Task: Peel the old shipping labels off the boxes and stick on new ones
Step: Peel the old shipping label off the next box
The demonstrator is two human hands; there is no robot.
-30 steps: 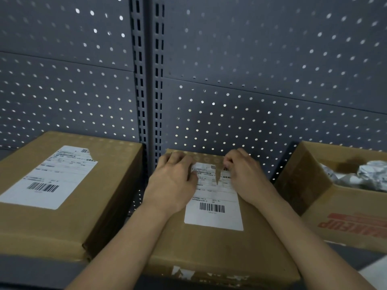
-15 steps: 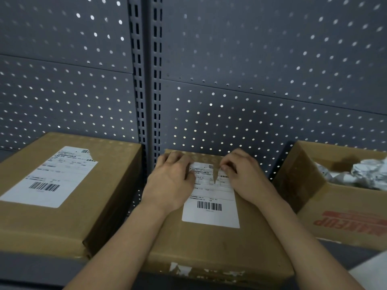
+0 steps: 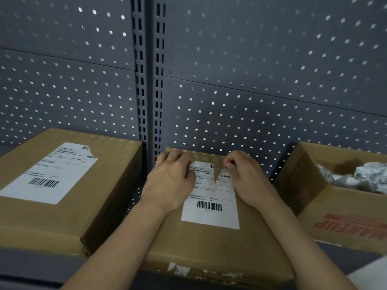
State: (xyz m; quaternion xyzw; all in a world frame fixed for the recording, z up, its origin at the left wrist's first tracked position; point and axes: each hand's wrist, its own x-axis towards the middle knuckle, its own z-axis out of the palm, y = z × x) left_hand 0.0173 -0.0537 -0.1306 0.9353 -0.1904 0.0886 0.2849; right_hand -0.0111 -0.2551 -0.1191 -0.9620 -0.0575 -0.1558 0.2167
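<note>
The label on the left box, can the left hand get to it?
Probably yes. The left label lies face up on top of the left box, uncovered, and nothing stands between it and the left hand, which rests on the middle label close by.
</note>
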